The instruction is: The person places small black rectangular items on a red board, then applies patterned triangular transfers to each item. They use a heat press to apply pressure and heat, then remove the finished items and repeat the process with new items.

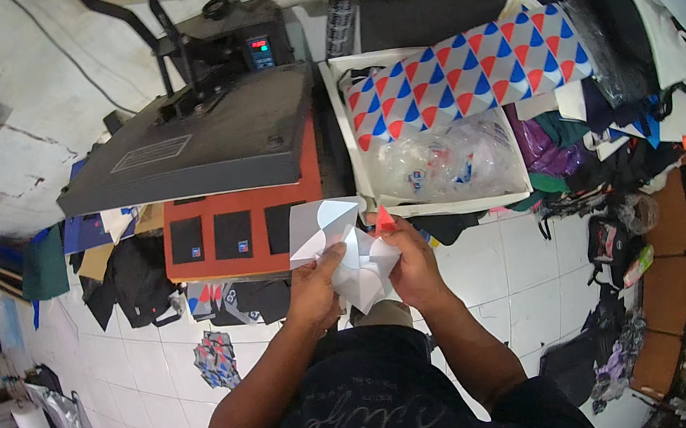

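Note:
In front of my body I hold a thin, creased pale sheet (361, 270) with white, grey and light-blue areas and a red corner on its right. My left hand (317, 289) pinches its left side, thumb on top. My right hand (414, 264) grips the other side, next to the red part. Just beyond my hands is a heat press (194, 139), its dark upper plate raised above an orange-red pad (248, 203). Three black pieces (239, 233) lie along the pad's near side; two show a small blue mark, and the right one is partly covered by the sheet.
Right of the press, a white tray (450, 203) holds clear plastic bags (448, 162), with a red, blue and grey patterned roll (473, 70) across it. Piled fabrics (565, 131) crowd the right. Patterned scraps (216, 359) lie on the tiled floor (499, 278).

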A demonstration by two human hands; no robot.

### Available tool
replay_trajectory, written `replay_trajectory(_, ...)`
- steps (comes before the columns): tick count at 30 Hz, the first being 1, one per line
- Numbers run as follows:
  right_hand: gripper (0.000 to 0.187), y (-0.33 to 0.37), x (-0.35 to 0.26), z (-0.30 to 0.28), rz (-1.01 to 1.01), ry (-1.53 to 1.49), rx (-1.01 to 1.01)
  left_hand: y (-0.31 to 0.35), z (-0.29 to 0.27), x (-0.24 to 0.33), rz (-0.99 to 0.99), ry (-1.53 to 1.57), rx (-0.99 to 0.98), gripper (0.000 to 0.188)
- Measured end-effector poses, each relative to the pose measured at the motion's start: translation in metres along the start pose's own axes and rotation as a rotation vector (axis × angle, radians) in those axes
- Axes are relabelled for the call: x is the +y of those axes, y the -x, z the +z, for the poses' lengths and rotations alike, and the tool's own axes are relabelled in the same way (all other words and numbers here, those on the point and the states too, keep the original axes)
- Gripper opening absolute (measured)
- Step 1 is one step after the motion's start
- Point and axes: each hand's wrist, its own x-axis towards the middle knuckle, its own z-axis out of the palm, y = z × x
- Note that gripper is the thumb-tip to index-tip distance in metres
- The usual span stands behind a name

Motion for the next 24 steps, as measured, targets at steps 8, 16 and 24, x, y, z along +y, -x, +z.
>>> replay_trajectory(8, 0.026, -0.007, 0.008, 0.012, 0.022, 0.122, 0.016, 0.010, -0.038, 0.008, 0.097, -0.027, 0.150, 0.026)
replay_trajectory(16, 0.029, -0.010, 0.016, 0.019, -0.059, 0.163, 0.108, 0.023, -0.085, 0.023, 0.178, 0.051, 0.169, 0.024)
replay_trajectory(24, 0.015, -0.005, 0.025, 0.039, -0.118, 0.247, 0.194, 0.037, -0.155, 0.042, 0.182, 0.053, 0.214, 0.025)
